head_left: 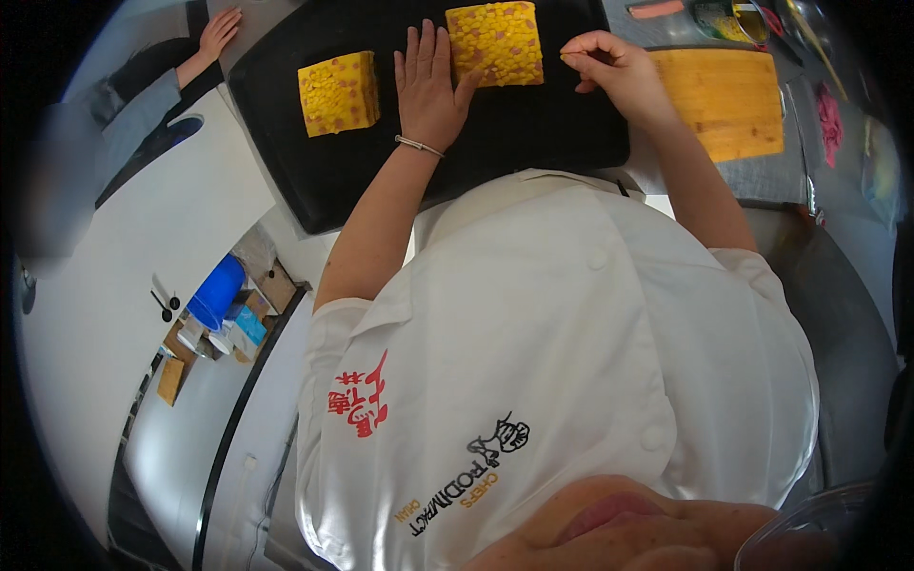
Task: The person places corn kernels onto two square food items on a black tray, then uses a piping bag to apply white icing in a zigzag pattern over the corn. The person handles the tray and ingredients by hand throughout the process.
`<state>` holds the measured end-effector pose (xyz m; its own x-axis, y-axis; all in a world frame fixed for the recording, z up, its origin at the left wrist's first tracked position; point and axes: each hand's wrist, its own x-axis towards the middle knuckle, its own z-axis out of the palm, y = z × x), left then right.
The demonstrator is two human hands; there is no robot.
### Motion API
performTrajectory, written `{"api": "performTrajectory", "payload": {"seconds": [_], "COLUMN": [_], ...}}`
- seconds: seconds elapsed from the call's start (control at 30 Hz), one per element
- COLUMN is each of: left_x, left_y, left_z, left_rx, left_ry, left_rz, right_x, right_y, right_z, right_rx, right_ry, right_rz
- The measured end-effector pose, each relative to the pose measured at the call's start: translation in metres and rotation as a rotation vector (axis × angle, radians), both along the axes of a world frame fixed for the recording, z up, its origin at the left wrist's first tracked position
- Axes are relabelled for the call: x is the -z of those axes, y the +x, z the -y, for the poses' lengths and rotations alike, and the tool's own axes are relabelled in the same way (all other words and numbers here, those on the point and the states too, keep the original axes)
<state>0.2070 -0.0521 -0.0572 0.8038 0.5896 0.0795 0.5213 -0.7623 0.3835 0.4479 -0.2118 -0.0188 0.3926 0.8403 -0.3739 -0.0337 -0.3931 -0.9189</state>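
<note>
A black tray (533,133) carries two thick yellow slabs covered in corn-like kernels with pink bits. The smaller slab (333,93) lies on the left, and the larger slab (495,43) lies further right, near the top of the view. Between them my left hand (428,81) is spread flat, fingers pointing away, its thumb against the larger slab's left edge. To the right of that slab, apart from it, my right hand (614,71) is closed with thumb and forefinger pinched together. Whatever may be between those fingertips is too small to make out.
A wooden cutting board (728,100) lies right of the tray, under my right forearm's far side. Beyond it are a pink cloth (829,124) and a round container (750,21). Another person's hand (220,33) rests near the tray's far left corner. A blue bucket (217,290) stands lower left.
</note>
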Motion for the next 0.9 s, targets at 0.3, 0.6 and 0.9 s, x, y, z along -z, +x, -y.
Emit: {"api": "performTrajectory", "payload": {"seconds": [0.3, 0.6, 0.9], "left_x": [-0.008, -0.014, -0.028], "left_y": [-0.002, 0.008, 0.029], "left_z": [0.006, 0.009, 0.007], "left_rx": [0.049, 0.091, 0.105], "left_ry": [0.066, 0.058, 0.037], "left_rz": [-0.022, -0.035, -0.061], "right_x": [-0.003, 0.004, 0.018], "right_y": [0.003, 0.004, 0.009], "right_z": [0.003, -0.001, -0.017], "right_rx": [0.001, -0.021, 0.009], "right_ry": [-0.013, -0.062, -0.022], "right_rz": [0.030, 0.035, 0.040]}}
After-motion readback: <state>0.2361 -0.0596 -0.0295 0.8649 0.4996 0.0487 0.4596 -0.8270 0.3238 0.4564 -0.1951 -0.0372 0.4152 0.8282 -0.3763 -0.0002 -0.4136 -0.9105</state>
